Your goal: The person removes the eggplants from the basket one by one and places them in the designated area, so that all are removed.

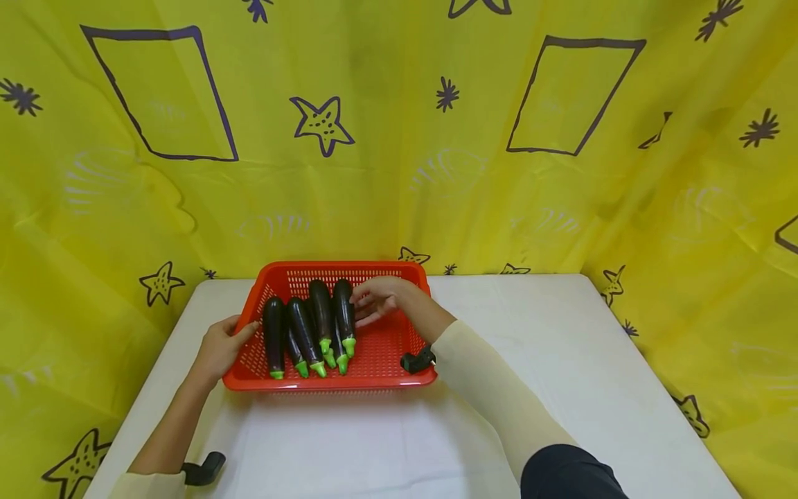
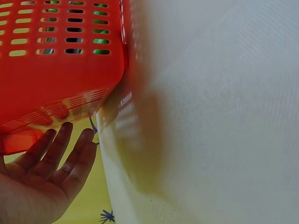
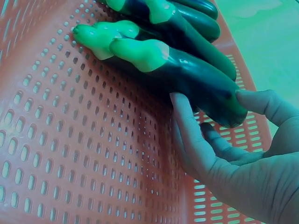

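1. Nearest, a white worktop is spreading out, carrying a red basket.
2. At its left side, the left hand is holding the rim, thumb over it, fingers loosely extended outside.
3. Inside, the other eggplants are lying bunched leftward, green caps facing the person.
4. The rightmost eggplant is edging this bunch, its long axis running near to far, green cap pointing toward the person, blunt dark end pointing away.
5. The right hand is pinching it near that blunt end, partly closed. The step in hand seems to be handling this eggplant; the next move is probably calling for a firm lift or a clean release.
6. Farthest, a yellow patterned curtain is hanging.
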Action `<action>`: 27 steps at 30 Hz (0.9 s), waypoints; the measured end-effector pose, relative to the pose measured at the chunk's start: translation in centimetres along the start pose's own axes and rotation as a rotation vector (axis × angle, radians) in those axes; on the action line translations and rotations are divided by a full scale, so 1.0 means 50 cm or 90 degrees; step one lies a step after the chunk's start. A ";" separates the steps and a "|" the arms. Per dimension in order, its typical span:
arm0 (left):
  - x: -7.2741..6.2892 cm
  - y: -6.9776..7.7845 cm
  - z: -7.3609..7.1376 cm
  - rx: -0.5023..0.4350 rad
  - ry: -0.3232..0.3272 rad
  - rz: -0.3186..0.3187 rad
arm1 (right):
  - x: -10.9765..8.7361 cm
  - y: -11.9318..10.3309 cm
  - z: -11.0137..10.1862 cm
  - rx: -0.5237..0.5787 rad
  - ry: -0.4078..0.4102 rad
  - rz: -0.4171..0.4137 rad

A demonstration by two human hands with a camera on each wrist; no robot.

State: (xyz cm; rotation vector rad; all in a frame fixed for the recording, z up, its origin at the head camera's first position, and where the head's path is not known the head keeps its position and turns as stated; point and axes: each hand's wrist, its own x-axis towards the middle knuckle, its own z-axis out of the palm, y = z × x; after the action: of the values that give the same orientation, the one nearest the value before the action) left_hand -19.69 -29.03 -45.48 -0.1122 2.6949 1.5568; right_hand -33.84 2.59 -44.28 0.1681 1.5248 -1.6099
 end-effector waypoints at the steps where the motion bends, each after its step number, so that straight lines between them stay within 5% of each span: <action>1: 0.000 0.000 0.000 -0.001 0.001 -0.001 | 0.000 -0.001 -0.001 -0.001 0.000 0.001; 27: 0.002 0.002 -0.001 0.017 -0.004 -0.002 | -0.006 -0.005 -0.001 -0.049 0.029 -0.009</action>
State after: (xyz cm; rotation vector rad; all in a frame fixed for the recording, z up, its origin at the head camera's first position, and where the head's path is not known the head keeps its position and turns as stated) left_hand -19.80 -29.04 -45.36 -0.1101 2.7077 1.5169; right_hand -33.85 2.72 -43.94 0.1529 1.6246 -1.5647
